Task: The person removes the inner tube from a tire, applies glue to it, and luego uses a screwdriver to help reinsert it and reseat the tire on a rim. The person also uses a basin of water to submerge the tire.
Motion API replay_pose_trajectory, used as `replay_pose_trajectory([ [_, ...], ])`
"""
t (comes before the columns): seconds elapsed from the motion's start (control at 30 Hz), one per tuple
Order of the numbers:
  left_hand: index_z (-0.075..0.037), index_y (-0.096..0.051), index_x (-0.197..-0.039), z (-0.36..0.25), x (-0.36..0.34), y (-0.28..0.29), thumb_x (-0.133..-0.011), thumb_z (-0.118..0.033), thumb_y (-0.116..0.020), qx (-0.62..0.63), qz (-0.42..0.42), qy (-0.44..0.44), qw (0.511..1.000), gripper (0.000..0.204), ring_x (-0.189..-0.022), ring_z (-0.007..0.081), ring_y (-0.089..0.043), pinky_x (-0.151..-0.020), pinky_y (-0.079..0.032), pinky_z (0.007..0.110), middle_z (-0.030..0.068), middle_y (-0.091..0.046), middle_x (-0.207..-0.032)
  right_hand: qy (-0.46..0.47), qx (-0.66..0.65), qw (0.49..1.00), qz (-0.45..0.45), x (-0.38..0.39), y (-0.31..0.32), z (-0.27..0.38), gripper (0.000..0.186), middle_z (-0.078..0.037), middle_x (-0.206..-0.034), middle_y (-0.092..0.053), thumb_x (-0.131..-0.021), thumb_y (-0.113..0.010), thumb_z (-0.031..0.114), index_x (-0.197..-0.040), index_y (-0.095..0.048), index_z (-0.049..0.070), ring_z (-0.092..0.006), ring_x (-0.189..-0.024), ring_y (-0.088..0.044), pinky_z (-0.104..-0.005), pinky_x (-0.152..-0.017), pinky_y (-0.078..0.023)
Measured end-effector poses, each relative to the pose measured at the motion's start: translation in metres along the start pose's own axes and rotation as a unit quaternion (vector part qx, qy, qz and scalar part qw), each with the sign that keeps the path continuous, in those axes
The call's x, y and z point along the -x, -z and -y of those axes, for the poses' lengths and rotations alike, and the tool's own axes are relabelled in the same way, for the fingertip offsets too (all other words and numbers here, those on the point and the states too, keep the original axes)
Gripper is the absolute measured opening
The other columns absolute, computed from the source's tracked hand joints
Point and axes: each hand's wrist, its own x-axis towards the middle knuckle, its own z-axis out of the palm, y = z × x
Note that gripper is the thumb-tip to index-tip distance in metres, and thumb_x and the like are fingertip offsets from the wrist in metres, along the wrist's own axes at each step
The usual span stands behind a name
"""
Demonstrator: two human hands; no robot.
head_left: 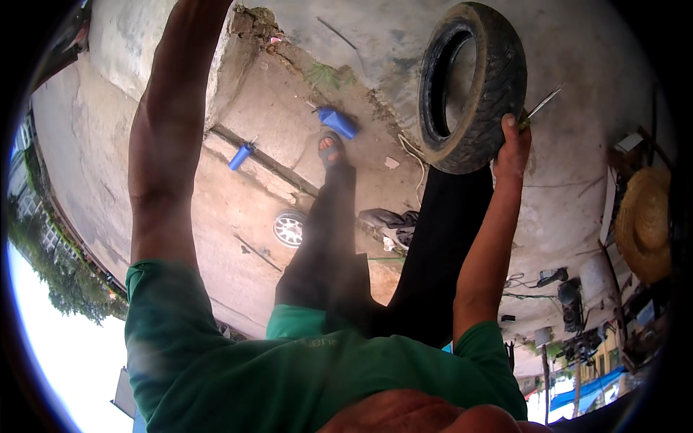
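Note:
My right hand (514, 148) is closed on a worn black tyre (489, 86) at its lower right side, with a screwdriver (543, 102) in the same grip, its metal shaft pointing up to the right. The tyre is raised upright above my right leg, its opening showing. My left arm (162, 137) stretches up past the top edge of the head view, so that hand is out of sight.
Two blue cylindrical objects (336, 123) (240, 156) lie on the cracked concrete near my sandalled foot (329, 148). A white wheel rim (289, 228), thin rods, dark cloth (386, 225) and a hose lie nearby. At right are a straw hat (642, 224), cables and tools (570, 303).

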Motion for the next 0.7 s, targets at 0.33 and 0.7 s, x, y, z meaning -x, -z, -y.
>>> replay_pose_trajectory([
  [0.33,-0.001,-0.053,-0.129,0.014,0.045,-0.026,-0.099,-0.054,-0.062,0.303,-0.078,0.217,0.925,0.062,-0.102,0.0302,-0.067,-0.085,-0.054,0.039,0.0167,-0.068,-0.109,-0.008,0.033,0.998,-0.044,0.001,0.008,0.0,0.076,-0.013,-0.133,-0.06,-0.087,-0.077,0.042,-0.142,-0.049,-0.003,-0.0253,-0.119,-0.06,-0.0385,-0.103,-0.048],
  [0.7,0.002,-0.047,-0.142,0.099,0.293,-0.25,-0.064,-0.033,-0.093,-0.081,0.267,0.1,0.955,0.097,-0.126,0.0415,-0.053,-0.108,-0.043,0.046,0.0245,-0.056,-0.131,-0.037,-0.049,0.997,-0.044,-0.002,-0.023,0.022,0.071,-0.012,-0.13,-0.061,-0.09,-0.075,0.04,-0.139,-0.052,-0.006,-0.0234,-0.117,-0.059,-0.0383,-0.103,-0.047],
])
